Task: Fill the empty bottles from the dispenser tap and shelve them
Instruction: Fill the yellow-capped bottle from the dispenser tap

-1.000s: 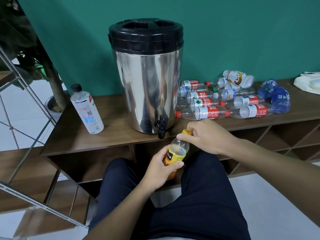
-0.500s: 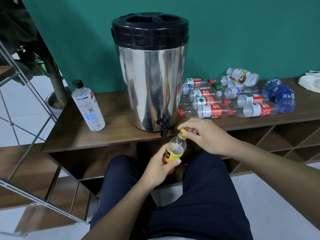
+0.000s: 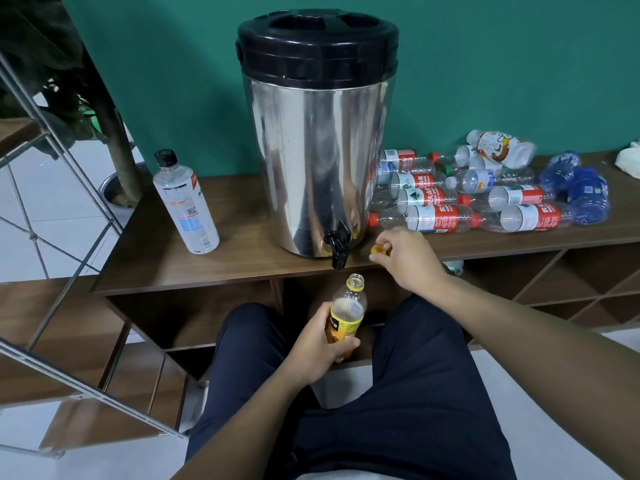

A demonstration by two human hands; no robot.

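My left hand (image 3: pixel 320 344) grips a small clear bottle with a yellow label (image 3: pixel 348 311), upright and uncapped, its mouth just below the black tap (image 3: pixel 337 245) of the steel dispenser (image 3: pixel 317 140). The bottle's yellow cap (image 3: pixel 378 250) is pinched in my right hand (image 3: pixel 407 259), low over the wooden shelf top (image 3: pixel 242 258) right of the tap. A pile of empty bottles (image 3: pixel 478 192) lies on its side to the right of the dispenser.
A tall capped clear bottle (image 3: pixel 185 202) stands left of the dispenser. Open cubbies (image 3: pixel 571 275) run under the shelf top. A metal rack frame (image 3: pixel 52 216) and a potted plant sit at the left. My knees fill the foreground.
My right hand has taken the yellow cap off the bottle and moved it up and right to the shelf top. The left hand keeps the bottle below the tap.
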